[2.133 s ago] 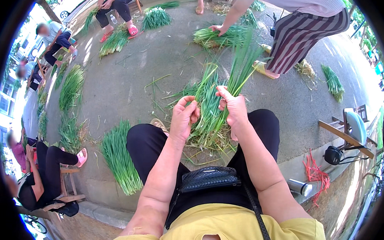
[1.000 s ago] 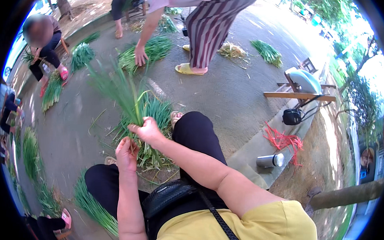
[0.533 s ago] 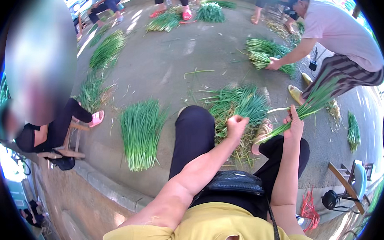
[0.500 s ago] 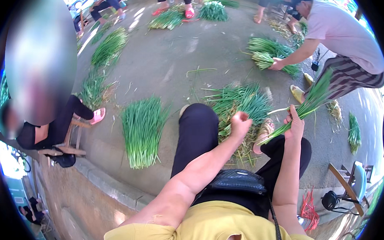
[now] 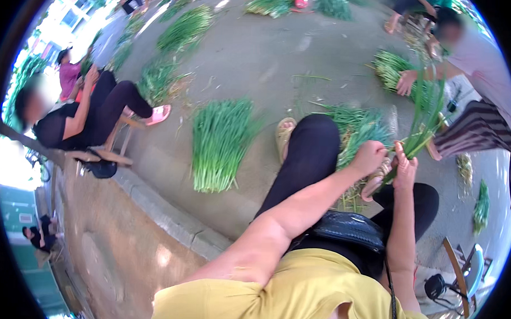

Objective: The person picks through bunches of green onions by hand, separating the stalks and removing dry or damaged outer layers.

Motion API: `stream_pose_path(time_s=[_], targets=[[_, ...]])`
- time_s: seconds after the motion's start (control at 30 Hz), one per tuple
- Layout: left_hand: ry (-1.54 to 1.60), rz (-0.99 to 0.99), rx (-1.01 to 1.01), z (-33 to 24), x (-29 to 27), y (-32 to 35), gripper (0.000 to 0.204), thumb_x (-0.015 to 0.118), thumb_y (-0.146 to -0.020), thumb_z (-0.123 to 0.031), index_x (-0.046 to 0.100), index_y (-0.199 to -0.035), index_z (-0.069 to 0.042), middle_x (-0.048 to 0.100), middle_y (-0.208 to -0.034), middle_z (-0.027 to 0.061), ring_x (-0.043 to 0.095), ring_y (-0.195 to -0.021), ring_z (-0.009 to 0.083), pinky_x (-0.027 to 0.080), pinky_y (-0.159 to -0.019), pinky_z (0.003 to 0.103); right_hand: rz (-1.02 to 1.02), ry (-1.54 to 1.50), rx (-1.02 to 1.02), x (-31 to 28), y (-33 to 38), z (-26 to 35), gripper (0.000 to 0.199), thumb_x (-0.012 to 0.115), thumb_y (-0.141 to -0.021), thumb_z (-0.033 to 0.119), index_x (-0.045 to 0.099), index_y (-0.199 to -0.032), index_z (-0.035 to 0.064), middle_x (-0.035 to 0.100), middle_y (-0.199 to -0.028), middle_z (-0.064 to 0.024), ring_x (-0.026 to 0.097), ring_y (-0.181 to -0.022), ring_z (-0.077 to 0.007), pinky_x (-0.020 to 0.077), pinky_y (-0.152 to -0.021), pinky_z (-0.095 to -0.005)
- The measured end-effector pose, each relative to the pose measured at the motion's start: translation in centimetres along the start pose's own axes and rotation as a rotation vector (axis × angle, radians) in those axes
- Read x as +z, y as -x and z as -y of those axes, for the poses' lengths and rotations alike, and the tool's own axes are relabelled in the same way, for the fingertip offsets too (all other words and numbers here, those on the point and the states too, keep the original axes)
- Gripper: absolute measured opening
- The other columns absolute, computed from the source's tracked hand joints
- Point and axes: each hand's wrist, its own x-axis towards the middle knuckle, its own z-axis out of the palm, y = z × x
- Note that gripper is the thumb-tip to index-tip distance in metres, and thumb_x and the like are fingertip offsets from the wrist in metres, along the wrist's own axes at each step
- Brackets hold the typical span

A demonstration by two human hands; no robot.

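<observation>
A broad grey paved ground (image 5: 270,64), edged by a low stone kerb (image 5: 152,206), is shared by several people outdoors, with piles of long green stalks spread across it. At the left, a seated person in black (image 5: 71,122) is seen; at the upper right, a bundle is being handled by a stooping person in striped trousers (image 5: 489,77). A neat stack of stalks (image 5: 222,147) is laid on the paving beyond the left knee, and a looser heap (image 5: 358,126) is spread between the feet. Above the right thigh, a bunch of green stalks (image 5: 429,109) is grasped in the right hand (image 5: 404,167). Its long axis is slanted, the leafy tips pointed up and away to the right, the lower ends directed down and left, past the grip. The left hand (image 5: 369,158), its fingers curled in, is placed just left of that grip; whether a stalk is pinched there cannot be told.
</observation>
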Motion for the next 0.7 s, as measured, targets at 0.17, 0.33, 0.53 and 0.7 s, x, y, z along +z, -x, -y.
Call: stream_pose_path(time_s=[0.17, 0.33, 0.53, 0.7], targets=[[0.159, 0.223, -0.222, -1.8, -2.5, 1.4, 0.021, 0.054, -0.085, -0.018, 0.062, -0.075, -0.001, 0.047, -0.057, -0.0028, 0.041, -0.055, 0.0059, 0.034, -0.05, 0.026, -0.195, -0.089, 0.049, 0.1, -0.3, 1.1, 0.02, 0.072, -0.075, 0.021, 0.066, -0.086, 0.0052, 0.064, -0.072, -0.0023, 0.044, -0.05, -0.0065, 0.0334, -0.046, -0.0231], [0.079, 0.126, -0.223, -1.3, -4.3, 3.0, 0.019, 0.061, -0.079, -0.016, 0.059, -0.068, -0.001, 0.047, -0.056, -0.0022, 0.042, -0.054, 0.0065, 0.035, -0.051, 0.026, -0.237, -0.405, -0.01, -1.7, -1.9, 3.0, 0.013, 0.07, -0.079, 0.013, 0.06, -0.084, 0.0064, 0.06, -0.072, -0.0023, 0.041, -0.047, -0.0054, 0.0306, -0.042, -0.0218], [-0.337, -0.069, 0.129, -3.0, -6.0, 2.7, 0.022, 0.076, -0.066, -0.014, 0.061, -0.076, -0.002, 0.059, -0.071, 0.0048, 0.049, -0.058, 0.0135, 0.04, -0.055, 0.029, -0.292, -0.245, 0.003, -0.3, -1.0, 2.3, 0.015, 0.073, -0.074, 0.013, 0.065, -0.084, 0.0049, 0.06, -0.07, -0.001, 0.044, -0.049, -0.0061, 0.0331, -0.044, -0.0221], [-0.3, -0.186, 0.335, -4.8, -4.0, 3.0, 0.027, 0.066, -0.076, -0.027, 0.058, -0.087, -0.003, 0.056, -0.069, 0.0119, 0.054, -0.067, 0.0267, 0.043, -0.063, 0.037, -0.121, 0.009, 0.022, 2.0, 2.0, 1.6, 0.02, 0.071, -0.074, 0.021, 0.065, -0.08, 0.003, 0.05, -0.059, 0.0035, 0.041, -0.048, -0.0065, 0.0287, -0.044, -0.0234]])
